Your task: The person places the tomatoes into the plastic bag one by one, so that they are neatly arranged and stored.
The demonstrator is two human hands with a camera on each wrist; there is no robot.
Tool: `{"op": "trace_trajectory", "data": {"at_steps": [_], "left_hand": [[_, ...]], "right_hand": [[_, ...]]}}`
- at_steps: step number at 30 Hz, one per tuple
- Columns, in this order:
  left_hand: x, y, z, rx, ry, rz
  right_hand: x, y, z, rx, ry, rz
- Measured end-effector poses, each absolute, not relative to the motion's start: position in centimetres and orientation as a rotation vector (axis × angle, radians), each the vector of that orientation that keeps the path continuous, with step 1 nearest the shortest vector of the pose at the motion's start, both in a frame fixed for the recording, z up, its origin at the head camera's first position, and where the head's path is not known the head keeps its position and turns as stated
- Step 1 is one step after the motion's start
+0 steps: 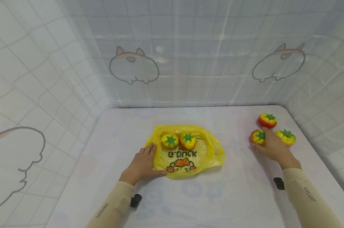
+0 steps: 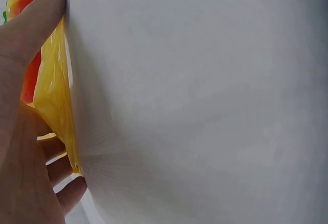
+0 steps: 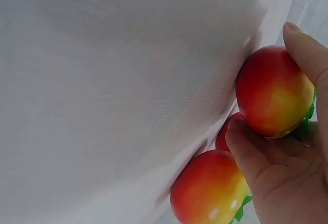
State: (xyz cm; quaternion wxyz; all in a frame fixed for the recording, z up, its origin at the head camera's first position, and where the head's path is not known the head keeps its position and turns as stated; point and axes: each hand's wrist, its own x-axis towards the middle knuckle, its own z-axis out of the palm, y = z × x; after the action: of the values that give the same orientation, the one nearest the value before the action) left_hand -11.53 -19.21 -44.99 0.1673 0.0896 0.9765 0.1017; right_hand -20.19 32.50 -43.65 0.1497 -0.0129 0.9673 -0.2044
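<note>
Tomato (image 1: 256, 138) clamped in the right hand (image 1: 275, 149), second tomato (image 1: 265, 122) beyond it, third tomato (image 1: 288, 139) rightward; left hand (image 1: 143, 165), thumb and fingers apart, touches yellow plastic bag (image 1: 213, 141).

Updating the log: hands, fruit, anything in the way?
Left hand on edge of yellow bag, two fruits within its rim. Right hand gripping one fruit, two others close by. No obstruction seen.
</note>
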Motion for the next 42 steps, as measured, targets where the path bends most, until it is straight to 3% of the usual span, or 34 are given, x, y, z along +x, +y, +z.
{"op": "trace_trajectory", "data": {"at_steps": [16,42], "left_hand": [[-11.7,-19.2,-45.2,0.263,2.785,0.275],[-11.5,-19.2,-44.9,0.252,2.777,0.289]], "right_hand": [[-21.2,29.9,-43.4,-0.056,2.758,-0.609],[-21.8,24.6,-41.9,-0.373,2.918,-0.551]]}}
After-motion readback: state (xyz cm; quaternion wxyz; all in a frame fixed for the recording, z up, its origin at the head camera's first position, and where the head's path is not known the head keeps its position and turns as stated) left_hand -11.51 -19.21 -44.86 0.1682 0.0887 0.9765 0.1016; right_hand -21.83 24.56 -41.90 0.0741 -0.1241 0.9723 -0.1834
